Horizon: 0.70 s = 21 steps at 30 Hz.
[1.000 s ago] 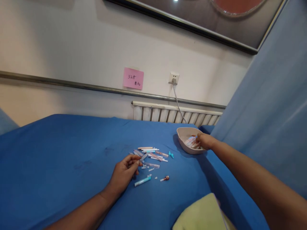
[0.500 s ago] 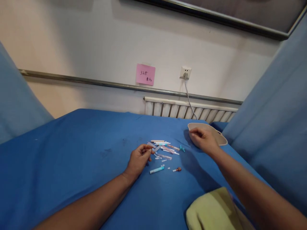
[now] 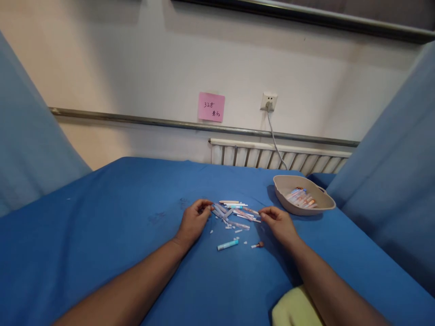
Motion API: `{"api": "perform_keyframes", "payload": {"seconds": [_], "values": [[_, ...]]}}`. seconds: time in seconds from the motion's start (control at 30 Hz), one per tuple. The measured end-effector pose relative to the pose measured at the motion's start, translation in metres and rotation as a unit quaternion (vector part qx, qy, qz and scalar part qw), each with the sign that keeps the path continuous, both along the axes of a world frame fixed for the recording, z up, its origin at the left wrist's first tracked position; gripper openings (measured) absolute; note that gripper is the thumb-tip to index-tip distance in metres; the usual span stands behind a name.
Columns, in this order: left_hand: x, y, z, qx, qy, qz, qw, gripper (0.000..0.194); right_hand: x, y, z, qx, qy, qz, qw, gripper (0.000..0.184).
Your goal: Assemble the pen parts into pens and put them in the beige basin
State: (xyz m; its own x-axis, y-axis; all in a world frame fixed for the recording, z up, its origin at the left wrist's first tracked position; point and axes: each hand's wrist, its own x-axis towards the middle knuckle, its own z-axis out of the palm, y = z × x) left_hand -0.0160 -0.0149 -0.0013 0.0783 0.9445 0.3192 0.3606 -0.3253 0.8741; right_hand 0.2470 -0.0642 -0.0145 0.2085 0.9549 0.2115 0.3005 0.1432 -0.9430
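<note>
A loose pile of pens, white sticks and clear tubes (image 3: pixel 234 212) lies on the blue cloth (image 3: pixel 129 253). At its left edge my left hand (image 3: pixel 194 222) has thumb and fingers closed beside the translucent tubes; what they hold, if anything, I cannot make out. My right hand (image 3: pixel 279 223) pinches the right end of a slim pinkish pen (image 3: pixel 250 211) at the pile's other side, its fingers hiding that end. A light-blue pen barrel (image 3: pixel 227 245) and a small brown-topped piece (image 3: pixel 258 245) lie nearer me, among several white bits (image 3: pixel 237 238).
A beige basket (image 3: pixel 283 201) with several pens inside stands at the back right. Yellow-green cloth (image 3: pixel 295 310) lies by my right forearm. Behind the bed are a radiator (image 3: pixel 239 156), a metal rail (image 3: pixel 149 121) and a plugged-in cord (image 3: pixel 276 142). Blue curtains (image 3: pixel 390 131) hang on both sides.
My right hand has moved from over the basket down and left to the pile. The basket's contents now show. My left hand stays at the pile's left edge; the view has shifted slightly.
</note>
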Motion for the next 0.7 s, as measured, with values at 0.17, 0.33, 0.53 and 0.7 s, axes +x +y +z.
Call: {"api": "perform_keyframes", "payload": {"seconds": [0.17, 0.33, 0.53, 0.7], "values": [[0.003, -0.002, 0.000, 0.108, 0.200, -0.076, 0.971, 0.029, -0.004, 0.006, -0.004, 0.001, 0.040, 0.014, 0.999, 0.022], [0.006, -0.006, -0.002, 0.131, 0.313, -0.126, 0.932, 0.045, -0.010, 0.002, -0.006, 0.010, -0.053, 0.020, 0.998, 0.021], [0.005, -0.010, 0.002, 0.126, 0.351, -0.129, 0.919, 0.040, -0.008, 0.001, -0.006, -0.017, -0.207, 0.024, 0.978, 0.023], [0.001, -0.017, 0.010, 0.127, 0.360, -0.107, 0.918, 0.029, -0.009, -0.004, 0.001, -0.037, -0.287, 0.065, 0.955, 0.021]]}}
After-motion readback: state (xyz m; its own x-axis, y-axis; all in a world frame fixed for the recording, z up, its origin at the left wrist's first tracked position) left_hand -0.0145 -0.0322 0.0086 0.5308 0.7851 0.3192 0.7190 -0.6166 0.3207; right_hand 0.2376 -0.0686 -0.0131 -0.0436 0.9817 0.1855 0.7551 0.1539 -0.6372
